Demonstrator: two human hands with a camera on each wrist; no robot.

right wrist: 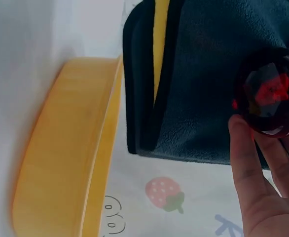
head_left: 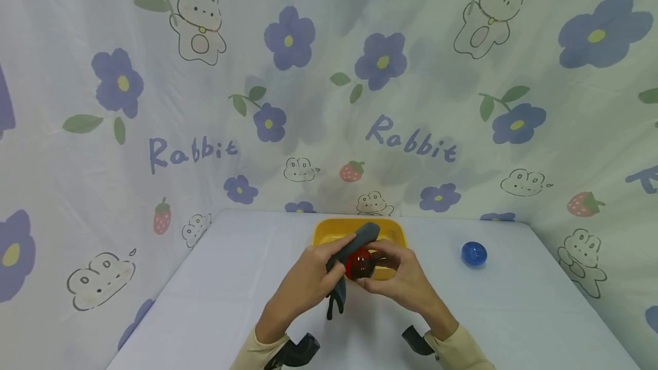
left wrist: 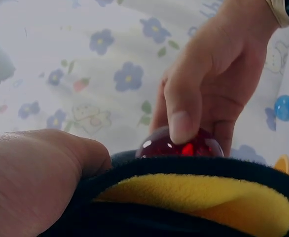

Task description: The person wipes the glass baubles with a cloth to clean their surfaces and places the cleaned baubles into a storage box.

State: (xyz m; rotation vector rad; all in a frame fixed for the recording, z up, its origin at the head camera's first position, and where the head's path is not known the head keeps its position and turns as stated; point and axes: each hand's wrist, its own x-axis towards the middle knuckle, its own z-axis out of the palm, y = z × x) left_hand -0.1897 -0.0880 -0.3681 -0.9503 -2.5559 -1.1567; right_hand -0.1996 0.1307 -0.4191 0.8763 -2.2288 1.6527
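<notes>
A folded dark grey cloth (head_left: pixel 360 237) with black edging is gripped in my left hand (head_left: pixel 308 278), thumb on the near side. Its yellow inner face (left wrist: pixel 208 197) shows in the left wrist view. My right hand (head_left: pixel 408 278) pinches a shiny, see-through red glass gem (head_left: pixel 360 263) between thumb and fingers. Facets show on the gem (right wrist: pixel 270 91) in the right wrist view, where it overlaps the grey cloth (right wrist: pixel 198 98). Both hands are close together over the near edge of a yellow tray (head_left: pixel 329 223).
A blue glass gem (head_left: pixel 474 254) lies on the white tablecloth (head_left: pixel 231 278) to the right of the tray. Behind the table hangs a curtain (head_left: pixel 319 90) printed with flowers and rabbits. Black camera mounts (head_left: pixel 298 353) sit at both wrists.
</notes>
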